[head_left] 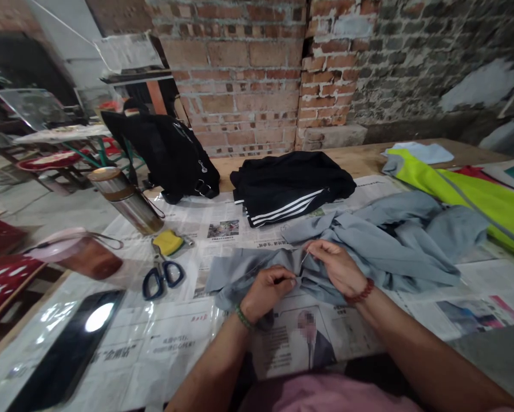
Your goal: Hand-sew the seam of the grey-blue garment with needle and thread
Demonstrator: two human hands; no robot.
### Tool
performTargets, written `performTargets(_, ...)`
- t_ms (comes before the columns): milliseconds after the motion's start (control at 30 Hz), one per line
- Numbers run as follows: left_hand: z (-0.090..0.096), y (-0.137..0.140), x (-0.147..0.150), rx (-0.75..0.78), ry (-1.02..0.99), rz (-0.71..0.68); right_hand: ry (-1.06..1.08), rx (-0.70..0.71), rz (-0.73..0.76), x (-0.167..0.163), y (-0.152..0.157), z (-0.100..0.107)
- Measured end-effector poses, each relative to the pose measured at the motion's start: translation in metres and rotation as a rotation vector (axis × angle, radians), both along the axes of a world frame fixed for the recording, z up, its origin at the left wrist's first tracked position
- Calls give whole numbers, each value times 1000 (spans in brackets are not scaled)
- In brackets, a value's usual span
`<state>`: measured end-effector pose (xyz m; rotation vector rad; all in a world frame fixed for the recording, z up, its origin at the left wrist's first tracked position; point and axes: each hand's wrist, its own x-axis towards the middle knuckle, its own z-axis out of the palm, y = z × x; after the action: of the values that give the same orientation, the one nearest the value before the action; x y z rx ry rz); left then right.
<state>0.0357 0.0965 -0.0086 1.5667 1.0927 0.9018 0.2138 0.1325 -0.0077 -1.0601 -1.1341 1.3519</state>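
Grey, matte woven cloth (381, 240), slackly bunched and heavily creased, lies beneath the fingers and extends beyond them, long axis running left to right. Its larger mass sits to their right, nearer the right hand (336, 266). Left hand (265, 292): fingers pinched together, apparently on a cloth fold. Right hand: fingertips closed on a thin pale sliver (303, 258); needle or thread, cannot tell. Left of the fingers: scissors with dark-blue looped handles (159, 266). Beyond the fingers: black garment with three white stripes (293, 183), on the newspaper-covered wooden table (377, 150).
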Motion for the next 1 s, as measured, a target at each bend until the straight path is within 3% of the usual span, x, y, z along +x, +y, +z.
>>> performTargets(167, -2, 3, 0, -109, -92, -23, 23, 8, 229, -3, -5, 13)
performTargets(400, 0, 1, 0, -240, -170, -9, 354, -451, 561, -3, 11, 27)
performTargets(500, 1, 1, 0, -248, -177, -8, 378, -482, 561, 0, 20, 33)
performTargets(700, 2, 3, 0, -275, -156, -8, 211, -202, 437, -5, 40, 40)
performTargets(900, -1, 4, 0, -297, -160, -3, -246, 332, 193, -4, 63, 43)
performTargets(1000, -1, 5, 0, -310, -165, -12, -461, 527, 124, 1, 74, 47)
